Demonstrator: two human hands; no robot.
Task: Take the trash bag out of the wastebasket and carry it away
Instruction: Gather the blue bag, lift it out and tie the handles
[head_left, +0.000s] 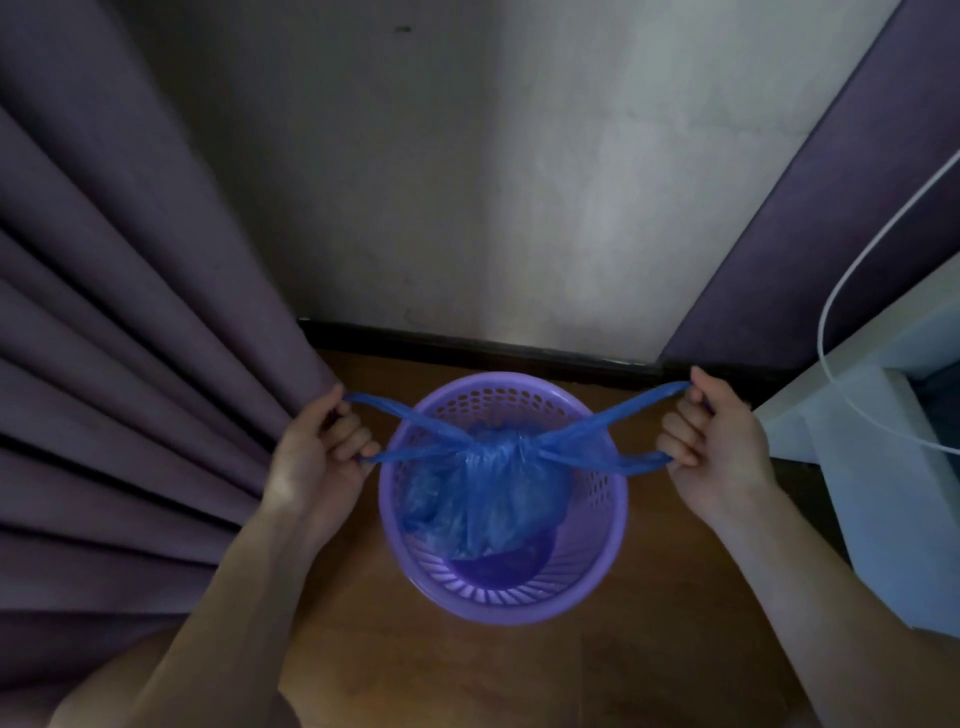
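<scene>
A purple perforated wastebasket (613, 525) stands on the wooden floor below me. A blue trash bag (483, 499) sits inside it, its neck knotted at the centre above the rim. The bag's two handle loops stretch out sideways from the knot. My left hand (317, 457) grips the left loop, just left of the basket. My right hand (711, 441) grips the right loop, just right of the basket. Both loops are pulled taut. The bag's body fills the upper half of the basket, and part of the basket's bottom shows beneath it.
Purple curtains (130, 364) hang close on the left, touching my left hand's side. A white piece of furniture (883, 493) with a white cable (831, 312) stands at the right. A wall with a dark baseboard (467, 348) lies just behind the basket.
</scene>
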